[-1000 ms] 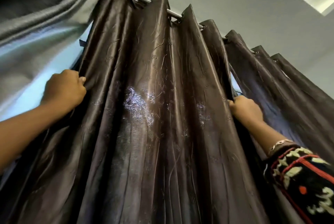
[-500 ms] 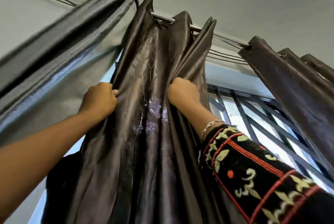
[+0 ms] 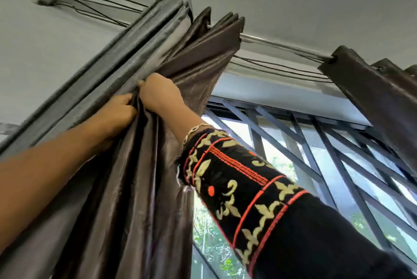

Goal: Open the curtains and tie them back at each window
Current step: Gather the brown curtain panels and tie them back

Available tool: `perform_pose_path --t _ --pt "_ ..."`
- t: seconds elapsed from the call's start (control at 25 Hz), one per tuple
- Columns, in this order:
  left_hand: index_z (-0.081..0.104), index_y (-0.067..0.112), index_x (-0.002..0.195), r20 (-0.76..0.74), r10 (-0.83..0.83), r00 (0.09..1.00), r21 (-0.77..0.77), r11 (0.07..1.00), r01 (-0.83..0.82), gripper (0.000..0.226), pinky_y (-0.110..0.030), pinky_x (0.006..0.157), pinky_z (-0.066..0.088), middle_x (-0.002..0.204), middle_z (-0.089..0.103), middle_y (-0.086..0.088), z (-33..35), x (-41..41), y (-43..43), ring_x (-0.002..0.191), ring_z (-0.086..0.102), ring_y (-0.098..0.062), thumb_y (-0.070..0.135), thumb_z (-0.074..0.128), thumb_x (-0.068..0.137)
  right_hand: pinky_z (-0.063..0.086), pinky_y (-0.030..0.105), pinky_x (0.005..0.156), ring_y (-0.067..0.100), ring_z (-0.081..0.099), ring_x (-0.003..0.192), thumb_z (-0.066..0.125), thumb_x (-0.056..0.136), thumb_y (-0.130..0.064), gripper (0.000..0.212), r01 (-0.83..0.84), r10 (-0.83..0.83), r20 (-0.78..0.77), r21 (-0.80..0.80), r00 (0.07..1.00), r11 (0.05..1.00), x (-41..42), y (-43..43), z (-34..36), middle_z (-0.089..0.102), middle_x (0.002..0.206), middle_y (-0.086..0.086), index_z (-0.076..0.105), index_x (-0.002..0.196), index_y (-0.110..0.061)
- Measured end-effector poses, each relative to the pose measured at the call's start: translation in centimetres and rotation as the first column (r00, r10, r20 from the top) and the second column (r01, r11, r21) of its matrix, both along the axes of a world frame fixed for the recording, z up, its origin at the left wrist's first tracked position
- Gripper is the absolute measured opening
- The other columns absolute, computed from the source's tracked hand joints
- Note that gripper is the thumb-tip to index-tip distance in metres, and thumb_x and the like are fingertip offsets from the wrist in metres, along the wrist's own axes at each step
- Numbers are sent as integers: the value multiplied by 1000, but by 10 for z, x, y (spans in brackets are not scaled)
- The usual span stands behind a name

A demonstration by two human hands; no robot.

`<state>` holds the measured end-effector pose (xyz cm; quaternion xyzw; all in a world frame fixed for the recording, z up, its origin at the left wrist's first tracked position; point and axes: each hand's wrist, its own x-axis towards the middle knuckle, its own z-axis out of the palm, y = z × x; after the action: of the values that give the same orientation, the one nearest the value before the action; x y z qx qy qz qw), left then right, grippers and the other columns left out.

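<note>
A dark brown satin curtain [image 3: 144,184] hangs bunched into tight folds at the left end of a metal rod [image 3: 282,47]. My left hand [image 3: 117,113] grips the folds from the left. Right beside it, my right hand [image 3: 161,94] grips the folds from the right, its arm in a black embroidered sleeve. A second brown curtain panel [image 3: 372,89] hangs on the rod at the far right, apart from the bunch. Between the two panels the window [image 3: 288,166] shows, with greenery outside.
A dark metal grille [image 3: 338,161] with crossing bars covers the window. Several black cables [image 3: 94,6] run along the grey wall above the rod. A grey-lined curtain edge [image 3: 94,71] lies against the left wall.
My right hand has pushed the curtain further left until it met my left hand. The folds are packed tighter and more of the window shows.
</note>
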<state>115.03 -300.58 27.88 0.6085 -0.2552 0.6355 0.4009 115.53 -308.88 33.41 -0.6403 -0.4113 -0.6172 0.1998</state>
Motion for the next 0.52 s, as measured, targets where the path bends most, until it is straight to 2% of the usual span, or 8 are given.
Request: perform_pose_path --t 0.08,0.16,0.24,0.32,0.36,0.44,0.52 --pt "59 6 103 -35 -30 999 17 999 31 28 -18 50 52 77 60 -6 -7 -2 -10 63 61 -18 -13 50 85 39 35 85 37 51 114 38 98 -26 35 -35 35 0 5 999 999 7 -16 -3 58 120 22 56 109 1" --pt "59 9 107 -50 -35 998 81 996 39 38 -17 52 53 79 62 -4 -14 6 -35 61 63 -11 -18 50 82 40 36 81 39 53 110 38 97 -30 36 -33 32 11 53 999 998 22 -46 -12 60 115 23 58 104 0" --pt "58 5 111 -52 -38 998 141 989 45 44 -24 66 57 87 65 -10 -19 19 -67 70 65 -14 -23 45 80 39 35 74 39 56 103 41 95 -33 35 -5 -1 45 122 999 992 38 -82 -25 62 109 22 59 98 -3" --pt "57 0 116 -37 -48 998 177 983 53 47 -38 87 52 102 65 -17 -18 31 -101 91 62 -22 -25 43 79 37 34 69 38 58 96 45 91 -36 32 30 -44 72 190 996 981 51 -123 -37 64 102 19 59 90 -7" --pt "56 -1 118 -29 -32 999 193 981 37 48 -38 93 48 109 64 -19 -15 37 -119 98 60 -23 -25 44 78 35 33 67 37 59 93 47 90 -38 31 54 -71 70 214 995 975 57 -145 -40 65 99 18 58 86 -9" --pt "56 -1 121 -34 27 999 227 974 -18 48 -38 98 45 117 62 -21 -8 47 -158 108 58 -27 -19 47 77 33 32 64 37 59 91 49 89 -40 31 119 -133 45 233 990 965 67 -188 -45 65 95 17 57 84 -11" --pt "57 -3 117 -66 46 997 249 968 -28 46 -43 96 45 116 61 -25 1 59 -201 111 57 -33 -3 49 72 34 33 64 38 59 92 49 90 -42 34 165 -171 8 219 985 962 77 -230 -45 64 97 19 57 88 -9"
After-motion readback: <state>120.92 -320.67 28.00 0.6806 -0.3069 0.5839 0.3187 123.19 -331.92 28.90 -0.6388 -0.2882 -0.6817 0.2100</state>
